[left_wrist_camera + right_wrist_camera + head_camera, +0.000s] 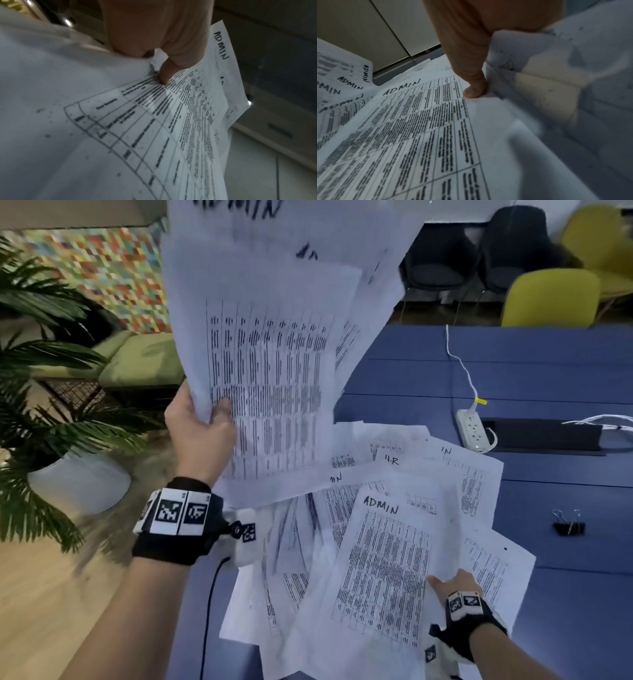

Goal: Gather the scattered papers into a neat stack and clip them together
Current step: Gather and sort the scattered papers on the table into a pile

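Note:
My left hand (pixel 202 426) is raised above the table's left end and grips a bundle of printed papers (pixel 270 364) upright, thumb on the front sheet; in the left wrist view the thumb (pixel 164 75) presses those papers (pixel 154 121). A loose heap of printed sheets (pixel 346 529), some marked ADMIN, lies spread on the blue table (pixel 565 559). My right hand (pixel 452 583) pinches the right edge of the top ADMIN sheet (pixel 383 570); its thumb (pixel 474 90) lies on that sheet (pixel 419 135). A black binder clip (pixel 568 525) sits on the table to the right of the heap.
A white power strip (pixel 474 431) with its cable lies behind the papers beside a black cable slot (pixel 548 436). Yellow chairs (pixel 551 302) and black chairs (pixel 442 265) stand beyond the table. A potted plant (pixel 51 405) stands on the floor to the left.

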Action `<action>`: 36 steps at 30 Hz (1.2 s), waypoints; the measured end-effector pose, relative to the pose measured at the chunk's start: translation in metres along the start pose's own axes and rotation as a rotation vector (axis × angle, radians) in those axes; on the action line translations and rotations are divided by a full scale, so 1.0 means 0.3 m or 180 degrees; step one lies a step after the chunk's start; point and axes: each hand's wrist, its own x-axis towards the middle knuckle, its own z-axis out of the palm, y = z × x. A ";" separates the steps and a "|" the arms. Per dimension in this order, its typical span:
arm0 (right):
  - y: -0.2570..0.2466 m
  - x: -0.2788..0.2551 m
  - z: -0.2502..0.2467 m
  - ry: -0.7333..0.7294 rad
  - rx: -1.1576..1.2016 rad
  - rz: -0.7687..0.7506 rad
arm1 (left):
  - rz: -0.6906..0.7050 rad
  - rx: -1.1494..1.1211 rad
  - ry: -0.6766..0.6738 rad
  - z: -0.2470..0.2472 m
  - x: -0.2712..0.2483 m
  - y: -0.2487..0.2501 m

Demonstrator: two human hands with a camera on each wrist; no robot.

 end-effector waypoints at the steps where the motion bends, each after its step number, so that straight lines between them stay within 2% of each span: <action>1: 0.002 0.003 -0.006 -0.0013 0.0005 -0.0010 | 0.0022 -0.0109 0.0027 0.025 0.007 0.029; 8: 0.012 0.026 -0.045 -0.0311 -0.0082 0.0051 | -0.0242 -0.0530 0.0048 0.117 0.067 0.113; 13: 0.020 0.034 -0.052 -0.0363 -0.0221 -0.0068 | -0.0469 -0.1099 0.0103 0.189 0.043 0.137; 17: 0.025 0.023 -0.073 -0.0435 -0.0166 -0.0072 | -0.0700 -0.0724 0.0065 0.269 -0.026 0.047; 20: 0.030 0.020 -0.101 -0.0549 0.0062 -0.0019 | -0.0928 -0.0091 -0.0235 0.307 -0.137 -0.102; 22: 0.032 0.013 -0.118 -0.0555 0.0073 -0.0045 | -0.1346 0.0291 -0.0536 0.311 -0.223 -0.234; 25: 0.046 0.017 -0.128 -0.0753 0.0163 -0.0179 | -0.2145 0.1008 -0.1346 0.286 -0.359 -0.423; 28: 0.072 0.034 -0.156 -0.0995 0.0324 -0.0171 | -0.2642 0.1726 -0.2141 0.248 -0.481 -0.519; 31: 0.073 0.012 -0.179 -0.1100 0.0679 -0.0072 | -0.2867 0.1857 -0.2424 0.212 -0.562 -0.547; 34: 0.049 -0.015 -0.167 -0.0999 0.1137 -0.0070 | -0.2791 0.1989 -0.2571 0.215 -0.608 -0.541; 36: 0.039 -0.027 -0.138 -0.1035 0.0988 -0.0145 | -0.2660 0.2029 -0.2637 0.234 -0.624 -0.521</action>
